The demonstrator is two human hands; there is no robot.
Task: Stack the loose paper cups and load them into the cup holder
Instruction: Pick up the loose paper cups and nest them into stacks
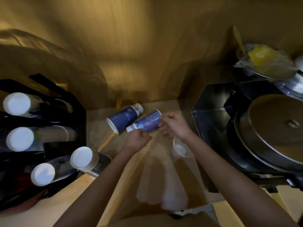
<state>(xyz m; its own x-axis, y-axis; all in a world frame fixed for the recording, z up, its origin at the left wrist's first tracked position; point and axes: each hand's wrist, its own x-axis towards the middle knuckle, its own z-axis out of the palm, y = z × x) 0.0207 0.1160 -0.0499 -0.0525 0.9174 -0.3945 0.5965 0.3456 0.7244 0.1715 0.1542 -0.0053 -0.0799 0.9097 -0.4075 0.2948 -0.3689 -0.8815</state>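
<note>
Wooden counter (pixel 114 190) in a dim, amber-lit corner — two blue paper cups, two hands at work.

Far centre: one blue cup (pixel 123 119) lies on its side, rim toward the near left; just beside it the second blue cup (pixel 146 123) lies slanted, gripped at both ends. Right hand (pixel 174 126) curls around its wide rim end; left hand (pixel 136 139) pinches at the narrow base end. Left: black cup holder (pixel 49 115) with white-bottomed stacks in its slots. Near right: a small white cup (pixel 179 147) and a clear plastic sleeve (pixel 157 182); far right, a steel lidded pot (pixel 275 131). Risks, as judged — squeezing could crush the thin rim so the cups will not nest; the loose cup could roll off; poor light may hide misalignment.
</note>
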